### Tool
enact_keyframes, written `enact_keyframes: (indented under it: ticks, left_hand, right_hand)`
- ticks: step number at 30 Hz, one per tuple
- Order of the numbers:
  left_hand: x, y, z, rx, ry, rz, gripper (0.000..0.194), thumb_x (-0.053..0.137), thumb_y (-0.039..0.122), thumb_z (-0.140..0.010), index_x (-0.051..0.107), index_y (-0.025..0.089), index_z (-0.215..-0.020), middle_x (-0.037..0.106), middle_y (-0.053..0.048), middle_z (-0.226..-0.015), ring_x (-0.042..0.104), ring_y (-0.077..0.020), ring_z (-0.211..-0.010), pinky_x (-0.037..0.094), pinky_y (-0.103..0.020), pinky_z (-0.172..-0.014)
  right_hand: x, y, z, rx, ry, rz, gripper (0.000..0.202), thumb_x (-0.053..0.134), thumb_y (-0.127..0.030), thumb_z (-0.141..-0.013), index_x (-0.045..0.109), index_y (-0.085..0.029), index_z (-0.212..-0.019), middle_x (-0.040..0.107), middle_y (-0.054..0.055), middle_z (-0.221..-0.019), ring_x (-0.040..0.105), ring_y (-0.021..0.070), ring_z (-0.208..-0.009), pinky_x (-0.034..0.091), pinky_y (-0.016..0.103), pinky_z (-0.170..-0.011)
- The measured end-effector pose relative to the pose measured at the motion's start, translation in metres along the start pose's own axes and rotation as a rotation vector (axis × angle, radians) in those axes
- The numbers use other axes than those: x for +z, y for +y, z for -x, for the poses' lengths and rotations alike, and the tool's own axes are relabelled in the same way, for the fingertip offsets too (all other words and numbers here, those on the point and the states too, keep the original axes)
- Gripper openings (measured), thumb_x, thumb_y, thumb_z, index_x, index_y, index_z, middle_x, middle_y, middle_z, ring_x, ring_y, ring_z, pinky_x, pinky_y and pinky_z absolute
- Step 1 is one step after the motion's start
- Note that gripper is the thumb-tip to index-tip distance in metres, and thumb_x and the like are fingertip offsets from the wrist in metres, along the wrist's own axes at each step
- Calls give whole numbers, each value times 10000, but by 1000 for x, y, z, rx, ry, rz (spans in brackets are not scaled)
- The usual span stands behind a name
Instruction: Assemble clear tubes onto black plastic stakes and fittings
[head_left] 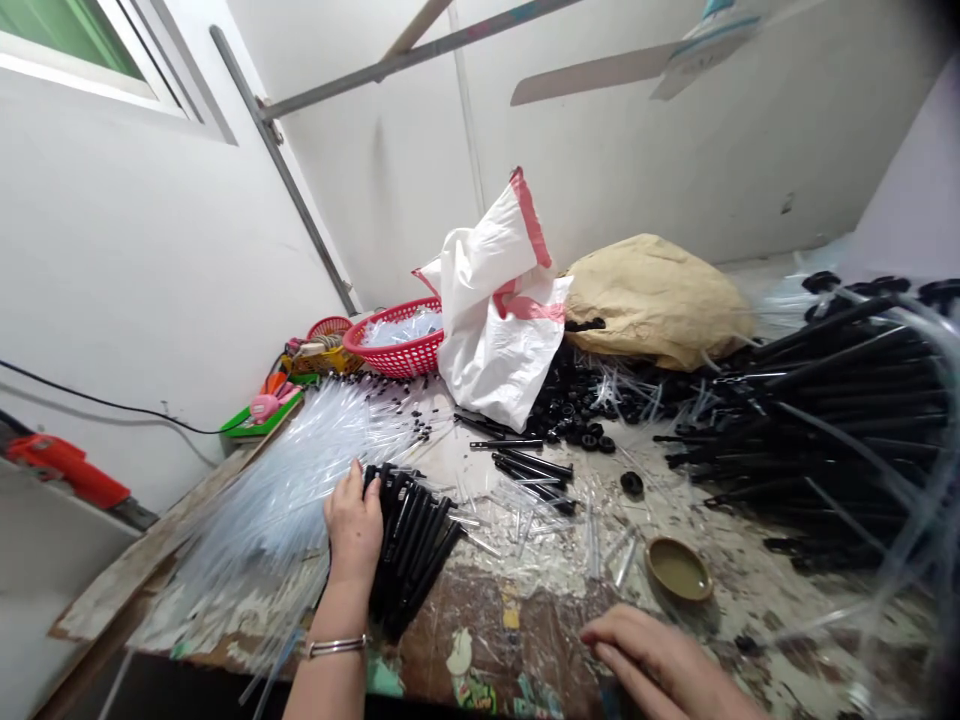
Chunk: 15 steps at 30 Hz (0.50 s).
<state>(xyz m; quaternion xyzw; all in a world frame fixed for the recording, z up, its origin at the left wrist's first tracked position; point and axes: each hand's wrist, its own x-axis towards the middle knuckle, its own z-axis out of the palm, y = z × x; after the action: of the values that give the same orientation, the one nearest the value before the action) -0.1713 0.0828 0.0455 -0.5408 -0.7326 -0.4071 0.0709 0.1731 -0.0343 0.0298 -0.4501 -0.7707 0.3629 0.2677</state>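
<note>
My left hand [354, 520], a metal bangle [336, 647] on its wrist, rests against the left side of a stack of black plastic tubes [411, 545]. Its fingers are stretched forward, with thumb and fingers apart at the tube ends. Just left of it spreads a large fan of thin clear plastic tubes [277, 490]. Near the front edge is my right hand [660, 655], fingers curled and thumb close to the fingertip; anything between them is too small or hidden to name. A small round dish [679, 570] of liquid stands beyond that hand.
Loose black tubes [532, 468] and short clear pieces lie mid-table. Behind are a white sack [499, 310], a red basket [397, 358] and a tan cloth bundle [652, 300]. Long black tubes [832, 430] are heaped at right. A green tray [259, 420] sits at left.
</note>
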Motion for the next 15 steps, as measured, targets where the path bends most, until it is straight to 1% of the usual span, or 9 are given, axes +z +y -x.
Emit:
enact_keyframes:
  ticks: [2,3,5,6,7,8,11,13,15]
  left_hand:
    - [1,5,5,7,69,-32,446,457,266,-796,548,32,-1164,593,-235,-1093,505,-349,-1080,329,-540,-943]
    - [1,10,10,33,115,-42,437,448,270,-811,550,36,-1165,585,-233,-1103,499,-341,-1083,327,-533,-948]
    - [-1,24,22,126,220,-33,402,429,270,-846,560,60,-1164,593,-205,-1084,518,-302,-1042,355,-490,-942]
    - [-1,32,31,177,257,-3,383,422,257,-860,560,77,-1170,597,-185,-1073,527,-278,-1019,368,-463,-939]
    - [0,41,41,216,280,42,362,428,238,-865,565,91,-1166,600,-169,-1052,535,-259,-994,389,-437,-924]
    - [2,50,51,237,289,89,352,439,225,-864,562,105,-1170,596,-156,-1033,535,-249,-981,408,-419,-903]
    - [14,71,88,268,185,264,340,461,180,-854,560,152,-1178,578,-126,-1015,541,-227,-957,443,-386,-861]
    - [24,79,112,256,73,360,349,457,151,-851,555,169,-1186,583,-119,-1015,546,-223,-959,451,-383,-856]
    - [32,84,132,243,-36,438,346,454,136,-851,564,187,-1176,601,-115,-1016,555,-223,-965,458,-384,-857]
  right_hand:
    - [-12,7,-16,-3,8,61,295,347,-321,-904,623,-218,-927,652,67,-886,608,179,-829,492,288,-736]
    - [-19,12,-29,1,10,105,303,344,-311,-906,626,-204,-926,653,69,-883,604,181,-827,485,297,-738]
    - [-32,23,-61,43,18,219,300,348,-266,-903,633,-186,-946,658,71,-903,596,181,-837,471,299,-741]
    - [-37,29,-78,58,27,306,280,375,-229,-889,635,-176,-977,659,79,-943,587,183,-880,455,298,-775]
    - [-41,35,-95,80,44,404,273,391,-190,-873,639,-168,-984,660,84,-964,577,187,-909,438,295,-800]
    - [-43,40,-111,100,59,442,281,394,-140,-852,644,-163,-978,659,93,-970,565,195,-926,428,299,-802]
    - [-41,50,-142,139,85,513,322,418,-41,-766,662,-188,-918,660,83,-927,556,196,-881,417,279,-747]
    - [-37,53,-150,149,83,544,318,446,-21,-723,671,-199,-860,660,72,-890,555,190,-834,408,264,-714]
    - [-35,56,-151,150,84,567,286,466,-30,-718,674,-199,-819,658,70,-875,551,190,-832,398,262,-715]
